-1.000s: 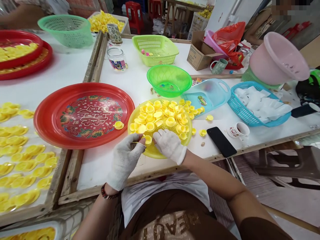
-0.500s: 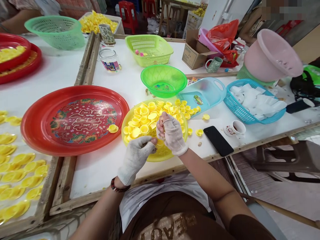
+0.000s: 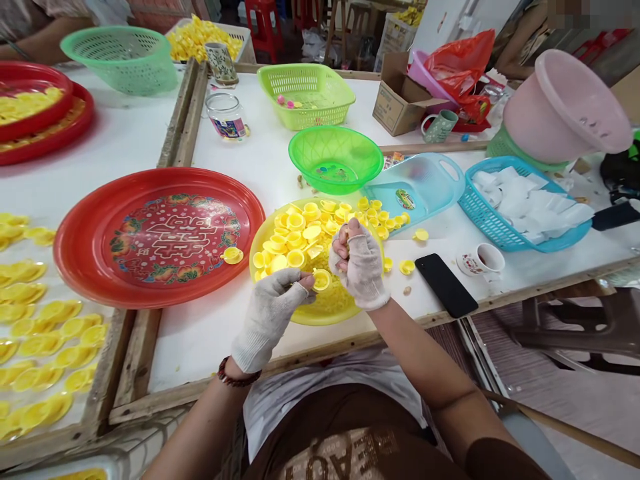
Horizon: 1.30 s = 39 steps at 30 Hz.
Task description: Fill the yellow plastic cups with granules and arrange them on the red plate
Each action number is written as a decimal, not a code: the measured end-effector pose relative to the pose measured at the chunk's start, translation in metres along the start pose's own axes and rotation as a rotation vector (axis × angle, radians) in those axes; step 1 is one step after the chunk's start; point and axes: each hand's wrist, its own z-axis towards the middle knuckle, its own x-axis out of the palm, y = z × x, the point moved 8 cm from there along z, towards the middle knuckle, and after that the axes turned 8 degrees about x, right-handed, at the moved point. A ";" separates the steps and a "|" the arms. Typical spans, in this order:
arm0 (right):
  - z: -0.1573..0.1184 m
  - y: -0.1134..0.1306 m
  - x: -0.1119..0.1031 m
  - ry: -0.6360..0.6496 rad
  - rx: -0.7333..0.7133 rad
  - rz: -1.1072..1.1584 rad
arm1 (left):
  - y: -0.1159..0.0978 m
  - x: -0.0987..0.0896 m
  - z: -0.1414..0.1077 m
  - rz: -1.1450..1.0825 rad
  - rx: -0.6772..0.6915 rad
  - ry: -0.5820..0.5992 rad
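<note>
Both hands wear white fingerless gloves and are over a yellow bowl (image 3: 320,319) heaped with small yellow cup-shaped pieces (image 3: 295,239). My left hand (image 3: 275,307) pinches one yellow piece (image 3: 321,280) between thumb and forefinger at the bowl's near side. To its right, my right hand (image 3: 359,263) is closed with the fingers curled in; what it holds, if anything, is hidden. A red tray (image 3: 170,233) with a printed pattern lies left of the bowl, with a single yellow piece (image 3: 232,255) on its right part.
Behind the bowl are a green bowl (image 3: 335,160) and a blue scoop-shaped tray (image 3: 425,187). A black phone (image 3: 446,285), a cup (image 3: 481,261) and a blue basket (image 3: 525,203) of white pieces lie right. Rows of yellow pieces (image 3: 43,343) fill the left.
A yellow piece now shows in my left hand's fingertips. My right hand has moved slightly right, away from the left. The whole view has shifted a little.
</note>
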 end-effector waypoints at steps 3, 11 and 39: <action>-0.002 -0.002 0.003 -0.007 0.022 0.036 | -0.005 0.000 0.001 0.145 0.076 -0.023; -0.001 0.000 0.010 -0.016 -0.058 0.044 | -0.011 0.003 0.005 0.236 0.116 -0.064; 0.000 0.005 -0.003 -0.017 -0.023 0.028 | -0.011 0.001 0.003 0.044 0.070 -0.029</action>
